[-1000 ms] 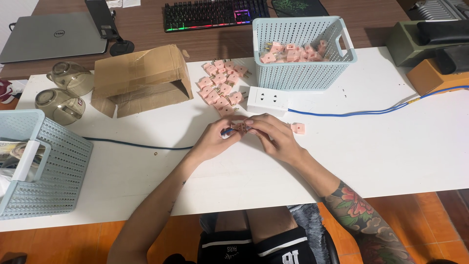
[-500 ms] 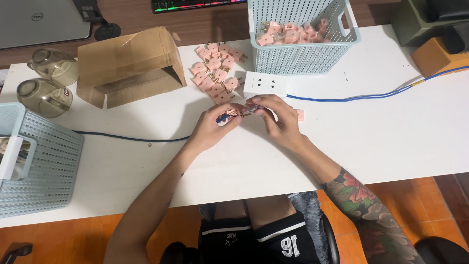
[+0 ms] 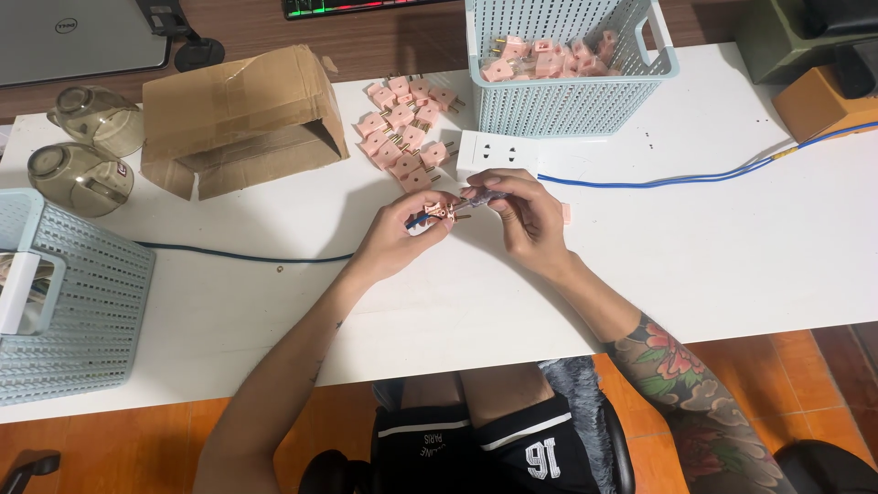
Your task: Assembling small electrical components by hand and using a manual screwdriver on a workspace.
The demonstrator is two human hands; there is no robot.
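Note:
My left hand (image 3: 391,245) pinches a pink plug (image 3: 445,211) with brass prongs, just above the white table (image 3: 732,265). My right hand (image 3: 528,222) meets it from the right, its fingers closed on a small dark-handled tool (image 3: 483,195) that touches the plug. Behind the hands lies a loose pile of pink plugs (image 3: 402,137). Next to the pile sits a white power strip (image 3: 498,154) with a blue cable (image 3: 686,174). A light blue basket (image 3: 567,105) behind it holds more pink plugs.
An open cardboard box (image 3: 238,119) lies at the back left, beside two upturned glass bowls (image 3: 82,151). A second light blue basket (image 3: 82,302) stands at the left edge. A dark cable (image 3: 238,254) crosses the table. A laptop (image 3: 82,37) sits behind.
Both hands stay together on the plug and the tool, working them slightly. The view has tilted, so everything sits a little higher in the picture.

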